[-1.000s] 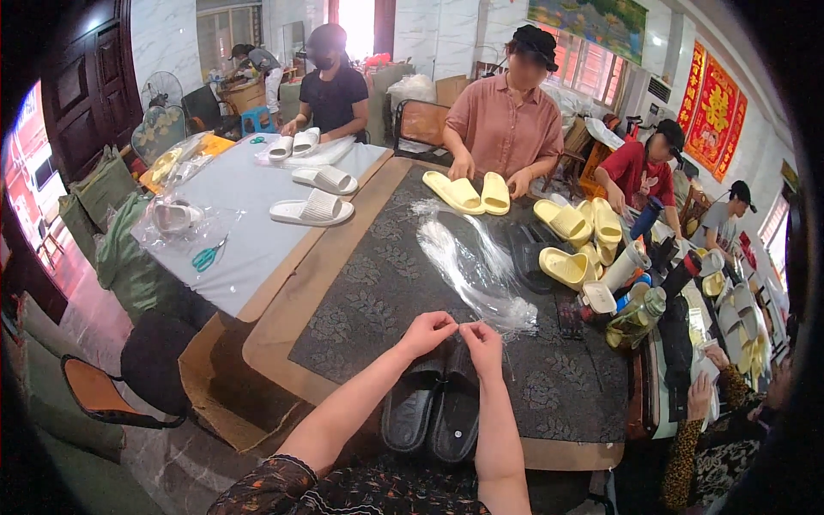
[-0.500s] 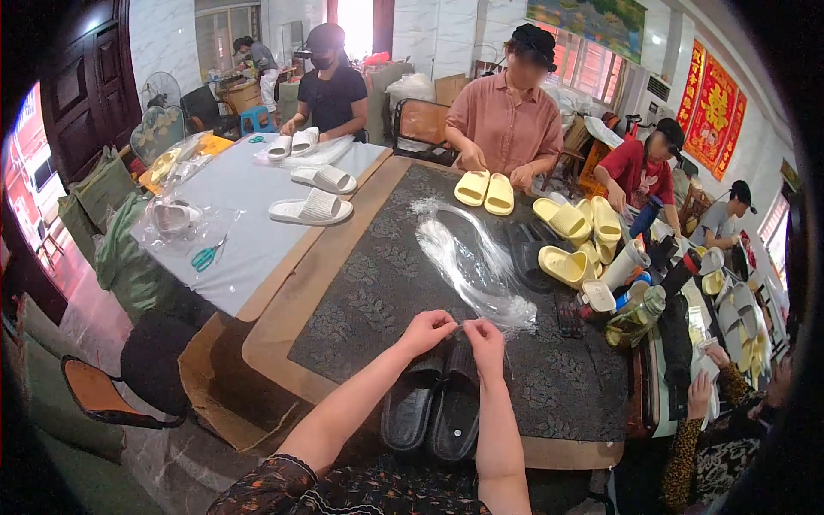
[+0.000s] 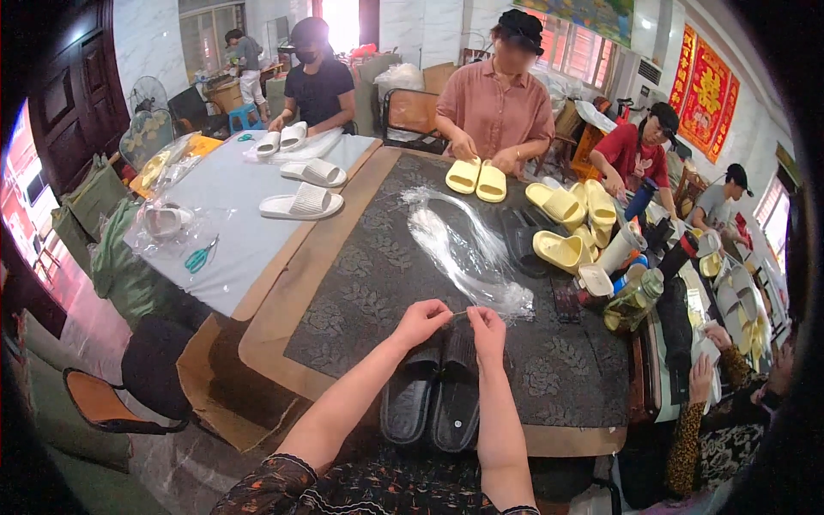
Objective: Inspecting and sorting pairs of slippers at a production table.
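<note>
Two black slippers (image 3: 419,396) lie side by side at the near edge of the table, toes pointing away from me. Above their far ends, my left hand (image 3: 420,323) and my right hand (image 3: 487,333) are closed in fingertip pinches a short way apart. A thin light strand (image 3: 460,312) runs between the fingertips; its exact kind is too small to make out. Beyond my hands lies a heap of clear plastic bags (image 3: 455,249). Another dark slipper (image 3: 520,245) rests to the right of that heap.
Yellow slippers (image 3: 562,206) are piled at the right beside a jar (image 3: 633,300) and bottles. Across the table a person handles a yellow pair (image 3: 477,178). White slippers (image 3: 302,202) and scissors (image 3: 202,255) lie on the left table. Another person's hands (image 3: 701,378) are at far right.
My hands have drawn slightly apart, and the thin strand now shows between them. The whole view has shifted a little. The black slippers stay in place.
</note>
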